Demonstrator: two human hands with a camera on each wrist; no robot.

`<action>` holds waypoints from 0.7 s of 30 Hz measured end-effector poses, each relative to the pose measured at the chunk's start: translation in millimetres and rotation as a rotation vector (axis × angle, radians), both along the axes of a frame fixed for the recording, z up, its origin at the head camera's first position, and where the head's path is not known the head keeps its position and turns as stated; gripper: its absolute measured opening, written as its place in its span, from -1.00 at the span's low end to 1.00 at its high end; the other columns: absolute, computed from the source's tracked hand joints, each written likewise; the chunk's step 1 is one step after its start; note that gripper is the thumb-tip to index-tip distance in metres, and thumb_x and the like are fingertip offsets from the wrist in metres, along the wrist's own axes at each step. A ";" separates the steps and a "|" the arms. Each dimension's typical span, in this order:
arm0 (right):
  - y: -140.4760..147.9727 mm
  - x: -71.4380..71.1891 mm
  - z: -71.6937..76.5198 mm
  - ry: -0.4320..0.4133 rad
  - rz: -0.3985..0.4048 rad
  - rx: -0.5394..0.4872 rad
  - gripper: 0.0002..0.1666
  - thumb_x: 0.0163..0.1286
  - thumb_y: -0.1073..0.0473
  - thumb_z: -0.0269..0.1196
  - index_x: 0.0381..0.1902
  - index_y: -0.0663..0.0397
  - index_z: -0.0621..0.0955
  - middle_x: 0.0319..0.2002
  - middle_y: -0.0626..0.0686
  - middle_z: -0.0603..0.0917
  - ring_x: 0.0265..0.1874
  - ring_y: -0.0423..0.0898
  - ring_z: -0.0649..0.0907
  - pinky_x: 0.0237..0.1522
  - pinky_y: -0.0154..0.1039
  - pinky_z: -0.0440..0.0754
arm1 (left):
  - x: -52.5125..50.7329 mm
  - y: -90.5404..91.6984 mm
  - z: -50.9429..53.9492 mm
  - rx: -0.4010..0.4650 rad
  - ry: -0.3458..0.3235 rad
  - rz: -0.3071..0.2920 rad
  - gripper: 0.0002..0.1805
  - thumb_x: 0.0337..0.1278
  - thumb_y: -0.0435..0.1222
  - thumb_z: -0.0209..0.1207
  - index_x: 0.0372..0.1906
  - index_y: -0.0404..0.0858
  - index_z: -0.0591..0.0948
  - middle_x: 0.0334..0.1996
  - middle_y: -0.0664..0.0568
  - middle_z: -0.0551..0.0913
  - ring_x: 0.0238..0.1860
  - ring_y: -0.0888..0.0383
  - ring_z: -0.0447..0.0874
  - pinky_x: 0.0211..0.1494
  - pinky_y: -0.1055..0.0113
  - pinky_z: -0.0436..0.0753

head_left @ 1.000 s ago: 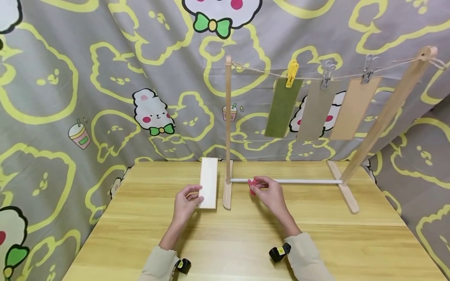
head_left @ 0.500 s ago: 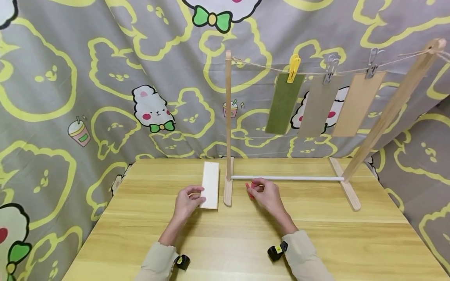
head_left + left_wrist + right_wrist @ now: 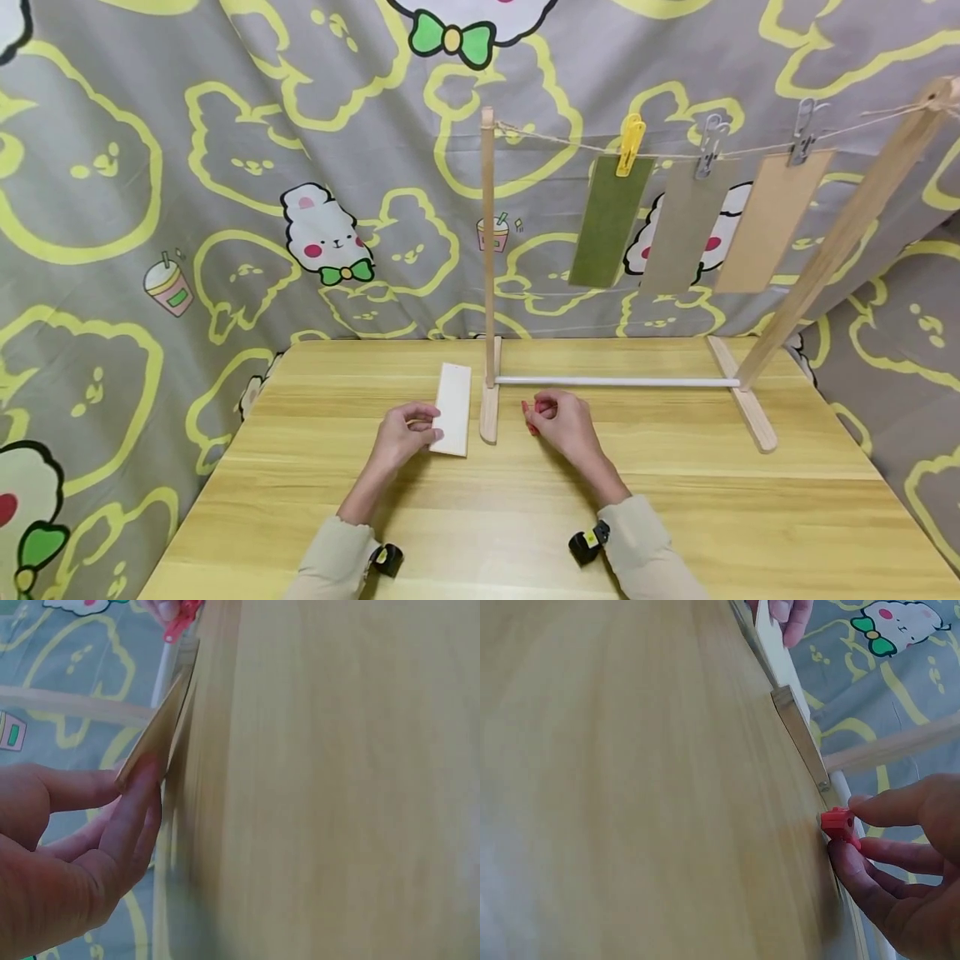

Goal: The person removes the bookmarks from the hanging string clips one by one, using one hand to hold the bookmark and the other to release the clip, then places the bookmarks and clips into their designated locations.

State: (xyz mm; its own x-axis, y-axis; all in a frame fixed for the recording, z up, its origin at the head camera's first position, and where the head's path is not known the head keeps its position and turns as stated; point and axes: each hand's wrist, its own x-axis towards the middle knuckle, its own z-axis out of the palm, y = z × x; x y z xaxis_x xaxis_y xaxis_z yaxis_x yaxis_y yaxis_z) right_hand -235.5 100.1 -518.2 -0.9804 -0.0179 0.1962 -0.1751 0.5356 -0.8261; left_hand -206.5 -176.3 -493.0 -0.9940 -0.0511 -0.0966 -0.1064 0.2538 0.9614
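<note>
Currently the left hand has its grip round the white card's edge, just left of the rack's left foot. Right of that foot, over the worktop, the right hand pinches a red clip. Three strips hang above.

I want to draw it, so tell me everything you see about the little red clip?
The red clip looks like plastic, with two narrow ends apart and a small dark hole. The right hand pinches it on the near side of the white bar, right of a wooden foot. Nothing shows in it; whether it touches the table, I can't tell.
</note>
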 end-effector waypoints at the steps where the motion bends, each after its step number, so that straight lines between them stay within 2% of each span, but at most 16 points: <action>1: -0.5 0.5 0.2 0.003 0.000 0.006 -0.77 0.18 0.36 0.49 -0.20 0.34 0.73 -0.44 0.03 0.72 -0.46 -0.16 0.69 -0.39 -0.33 0.68 | 0.2 0.0 0.5 -0.001 -0.008 -0.001 -0.67 -0.01 -0.65 0.38 -0.07 -0.56 0.66 -0.13 -0.31 0.66 -0.35 0.16 0.66 -0.47 0.37 0.65; 6: -2.5 3.1 1.1 -0.009 0.006 0.010 -0.76 0.18 0.36 0.50 -0.20 0.35 0.73 -0.44 0.03 0.71 -0.46 -0.15 0.68 -0.38 -0.30 0.69 | 1.7 -1.5 0.3 -0.033 -0.023 -0.016 -0.66 -0.02 -0.66 0.37 -0.06 -0.54 0.66 -0.11 -0.31 0.67 -0.32 0.11 0.67 -0.43 0.32 0.69; 11: -4.6 3.1 0.2 0.001 0.000 0.035 -0.80 0.20 0.33 0.49 -0.24 0.32 0.74 -0.45 0.02 0.73 -0.46 -0.15 0.71 -0.35 -0.25 0.71 | 2.8 -2.6 -0.4 -0.107 -0.039 -0.037 -0.64 -0.03 -0.66 0.38 -0.04 -0.49 0.68 -0.11 -0.25 0.69 -0.26 0.07 0.66 -0.34 0.26 0.75; 17: -5.7 2.9 2.2 0.015 0.001 0.051 -0.82 0.19 0.38 0.48 -0.24 0.34 0.74 -0.45 0.03 0.72 -0.45 -0.12 0.70 -0.34 -0.22 0.72 | 1.4 -1.9 4.2 -0.187 -0.016 -0.076 -0.57 -0.09 -0.67 0.41 0.00 -0.47 0.68 -0.22 -0.23 0.72 -0.26 0.06 0.69 -0.30 0.23 0.76; 21: -6.5 3.9 2.4 0.007 0.008 0.048 -0.83 0.20 0.37 0.48 -0.25 0.34 0.74 -0.44 0.04 0.73 -0.45 -0.11 0.71 -0.35 -0.25 0.72 | 3.5 -2.0 7.9 -0.260 0.007 -0.099 -0.55 -0.09 -0.65 0.42 0.01 -0.46 0.67 -0.15 -0.25 0.73 -0.19 -0.01 0.73 -0.30 0.27 0.75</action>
